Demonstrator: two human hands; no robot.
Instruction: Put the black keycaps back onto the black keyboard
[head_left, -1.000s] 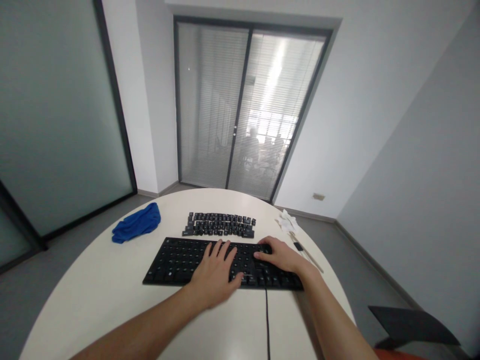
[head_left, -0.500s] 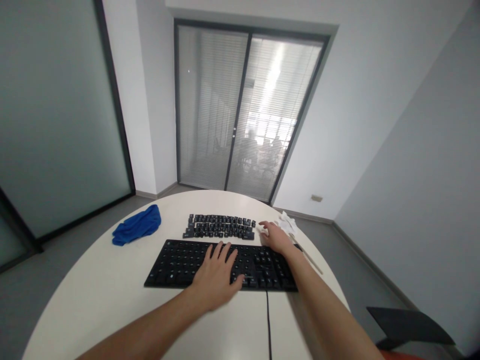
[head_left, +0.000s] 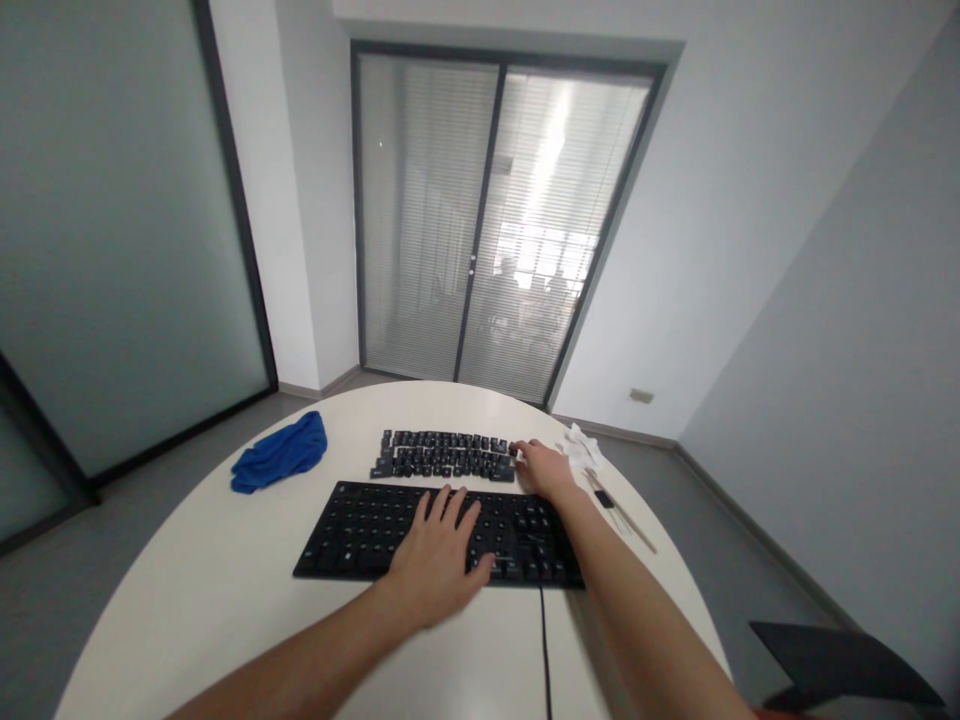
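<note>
A black keyboard (head_left: 360, 525) with most of its keycaps off lies across the table. My left hand (head_left: 435, 555) rests flat on the middle of it, fingers spread. Beyond the keyboard, loose black keycaps (head_left: 442, 455) are laid out in rows. My right hand (head_left: 544, 468) reaches over the keyboard's right part to the right end of these rows. Its fingertips close on a small keycap (head_left: 513, 450) there; the thumb is mostly hidden. The right forearm covers the keyboard's far right end.
A crumpled blue cloth (head_left: 281, 455) lies at the left of the round white table (head_left: 187, 580). To the right are white crumpled tissue (head_left: 579, 445), a thin stick (head_left: 626, 515) and a small black piece (head_left: 603, 498). The keyboard cable (head_left: 546, 650) runs toward me. A dark chair (head_left: 847, 665) stands at right.
My right hand has moved slightly forward and left, its fingertips coming down onto the keycap at the row's end. The left hand stays on the keyboard. The view has shifted slightly.
</note>
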